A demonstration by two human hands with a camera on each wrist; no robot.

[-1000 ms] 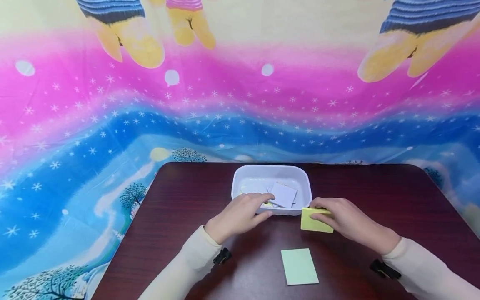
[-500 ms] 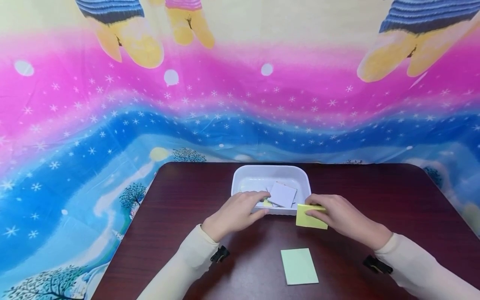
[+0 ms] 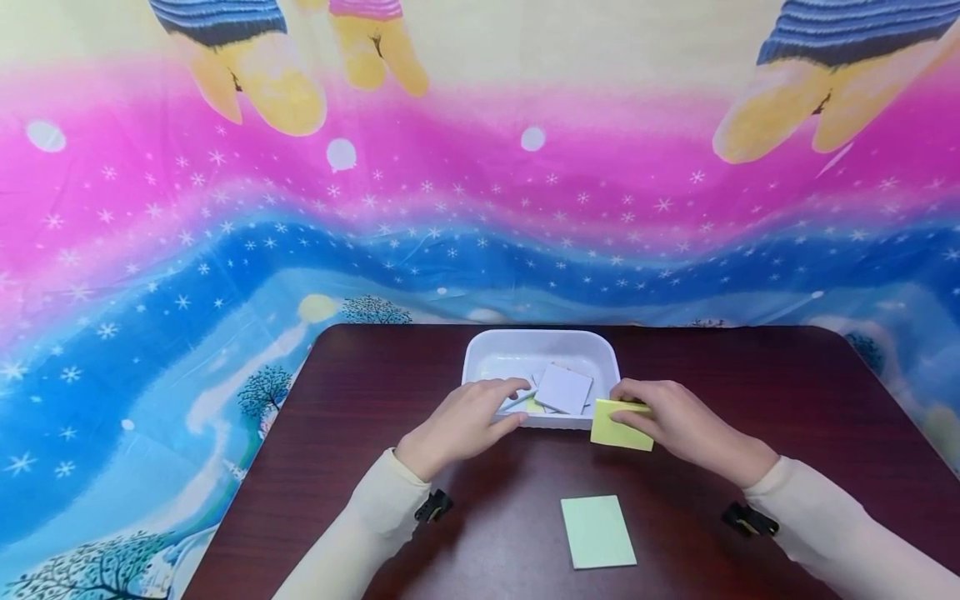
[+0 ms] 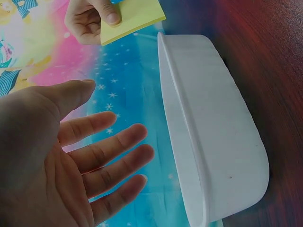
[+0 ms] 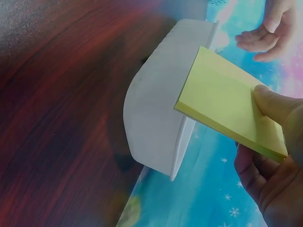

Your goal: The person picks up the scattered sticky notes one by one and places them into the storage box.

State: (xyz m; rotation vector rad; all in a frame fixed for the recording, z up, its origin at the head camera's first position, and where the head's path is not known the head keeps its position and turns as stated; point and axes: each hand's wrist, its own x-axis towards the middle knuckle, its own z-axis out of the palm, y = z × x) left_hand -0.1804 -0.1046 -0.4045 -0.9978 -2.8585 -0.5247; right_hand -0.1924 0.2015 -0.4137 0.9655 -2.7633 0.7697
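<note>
My right hand (image 3: 671, 419) pinches a yellow sticky note pad (image 3: 618, 425) between thumb and fingers, by the near right corner of a white plastic tub (image 3: 542, 340). The right wrist view shows the pad (image 5: 222, 94) tilted, thumb on its face and fingers beneath. My left hand (image 3: 461, 421) hovers at the tub's near left side, holding nothing; in the left wrist view its fingers (image 4: 118, 142) are spread and relaxed. Inside the tub lies a pale lilac square pad (image 3: 564, 388), over other pieces partly hidden under it.
A light green note pad (image 3: 598, 532) lies flat on the dark wooden table (image 3: 360, 367), nearer to me than the tub. Behind the table's far edge hangs a colourful printed cloth (image 3: 480, 183). Dark clips (image 3: 433, 506) sit at both cuffs.
My right hand has carried the yellow pad slightly left and upward in view, closer to the tub. My left hand has shifted a little to the left. The green pad stays put.
</note>
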